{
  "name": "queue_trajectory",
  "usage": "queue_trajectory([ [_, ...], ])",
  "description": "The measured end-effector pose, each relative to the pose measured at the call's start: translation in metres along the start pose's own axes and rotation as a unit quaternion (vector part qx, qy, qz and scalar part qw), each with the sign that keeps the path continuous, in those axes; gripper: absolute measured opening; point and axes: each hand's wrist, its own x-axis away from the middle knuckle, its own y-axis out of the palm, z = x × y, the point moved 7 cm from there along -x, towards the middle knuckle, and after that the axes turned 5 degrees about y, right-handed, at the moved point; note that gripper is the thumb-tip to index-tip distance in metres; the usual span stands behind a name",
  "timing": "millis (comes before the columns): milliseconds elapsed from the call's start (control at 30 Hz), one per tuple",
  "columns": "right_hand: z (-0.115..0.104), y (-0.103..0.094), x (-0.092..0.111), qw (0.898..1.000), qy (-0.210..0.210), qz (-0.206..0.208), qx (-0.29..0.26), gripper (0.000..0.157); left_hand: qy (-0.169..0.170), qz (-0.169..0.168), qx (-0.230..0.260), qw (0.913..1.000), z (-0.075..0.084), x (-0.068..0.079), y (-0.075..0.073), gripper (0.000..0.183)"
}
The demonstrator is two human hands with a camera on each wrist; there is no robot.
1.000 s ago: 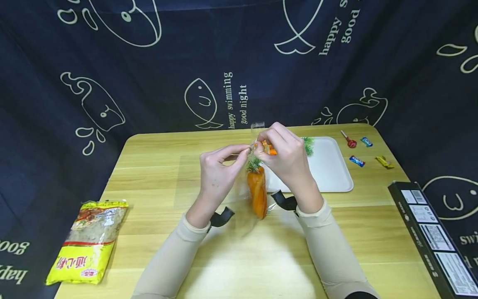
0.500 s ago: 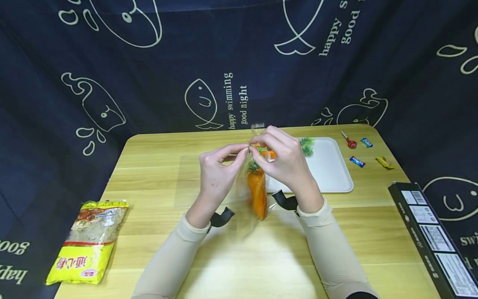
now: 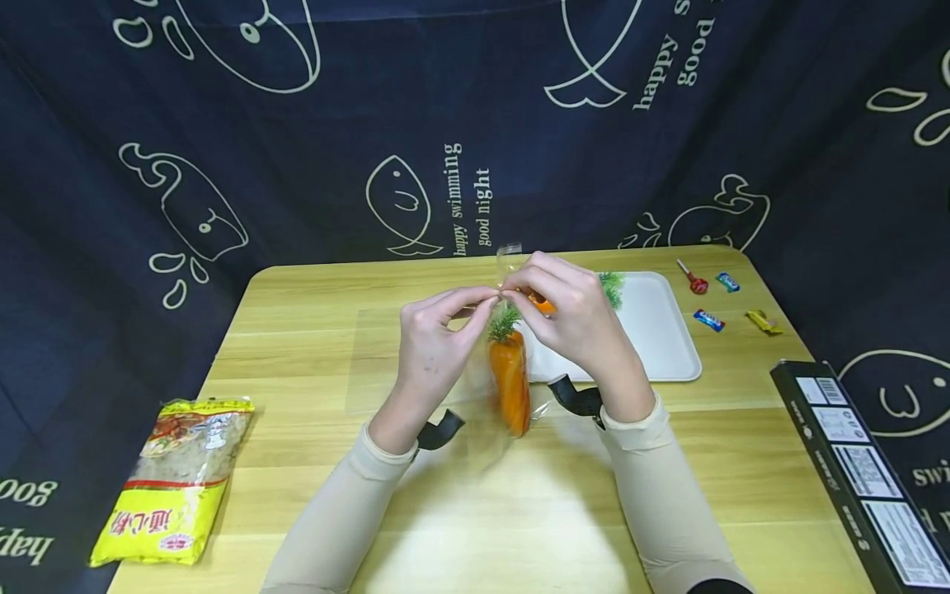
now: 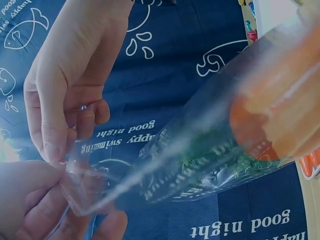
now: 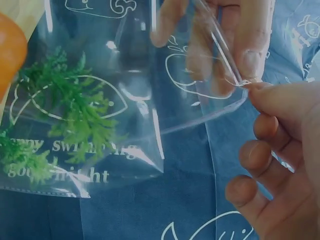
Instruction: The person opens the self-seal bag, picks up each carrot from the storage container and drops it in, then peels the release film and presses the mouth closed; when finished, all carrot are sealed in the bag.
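A clear plastic bag (image 5: 135, 125) hangs upright from both hands in front of the tray. Inside it is an orange carrot (image 3: 509, 379), its feathery green top (image 5: 75, 100) near the mouth of the bag. My left hand (image 3: 439, 342) pinches the bag's top edge between thumb and fingers. Right beside those fingertips, my right hand (image 3: 567, 305) pinches the same thin edge, fingers bent and thumb underneath. The two hands almost meet. Both wrist views show the clear film stretched from the fingertips; whether the bag is sealed there I cannot tell.
A white tray (image 3: 660, 338) behind the right hand bears more orange carrots, partly hidden. A lollipop (image 3: 694, 279) and several wrapped candies (image 3: 710, 320) lie at the far right. The black box (image 3: 846, 462) lies along the right edge, a yellow food packet (image 3: 174, 483) at left.
My right fingertips have come down and left, meeting the left fingertips at the bag's edge, and the right wrist has shifted slightly right. The left hand has barely moved.
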Motion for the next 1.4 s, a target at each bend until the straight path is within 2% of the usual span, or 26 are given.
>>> queue_trajectory([
  [267, -0.001, 0.000, -0.002, 0.999, -0.009, -0.021, 0.048, 0.005, 0.007, -0.014, -0.026, 0.9995, 0.002, 0.000, 0.002, 0.010],
  [433, 0.002, -0.001, -0.002, 0.999, 0.000, -0.015, 0.047, 0.004, 0.009, -0.020, -0.033, 0.9992, 0.003, -0.001, 0.003, 0.011],
  [733, 0.011, -0.002, -0.001, 1.000, 0.028, 0.004, 0.006, 0.005, 0.000, -0.024, -0.034, 0.9991, 0.001, -0.002, 0.005, 0.011],
  [833, 0.017, -0.004, -0.001, 0.999, 0.042, 0.019, -0.025, 0.006, -0.010, -0.024, -0.030, 0.9992, -0.002, -0.002, 0.005, 0.011],
  [967, 0.032, -0.011, 0.000, 0.993, 0.084, 0.044, -0.072, 0.007, -0.035, -0.010, -0.010, 0.9993, -0.008, -0.001, 0.005, 0.011],
  [1067, 0.044, -0.017, 0.003, 0.984, 0.128, 0.065, -0.108, 0.008, -0.065, 0.013, 0.031, 0.9973, -0.015, 0.000, 0.003, 0.012],
  [1133, 0.051, -0.020, 0.005, 0.974, 0.159, 0.078, -0.139, 0.007, -0.095, 0.027, 0.077, 0.9922, -0.021, 0.001, 0.003, 0.013],
  [1267, 0.057, -0.024, 0.005, 0.955, 0.205, 0.095, -0.192, 0.007, -0.169, 0.046, 0.166, 0.9705, -0.036, 0.005, 0.005, 0.016],
  [1333, 0.057, -0.027, 0.005, 0.948, 0.217, 0.102, -0.210, 0.009, -0.199, 0.051, 0.193, 0.9594, -0.042, 0.007, 0.006, 0.017],
  [1400, 0.058, -0.030, 0.005, 0.942, 0.225, 0.109, -0.223, 0.012, -0.218, 0.051, 0.209, 0.9519, -0.047, 0.008, 0.007, 0.017],
])
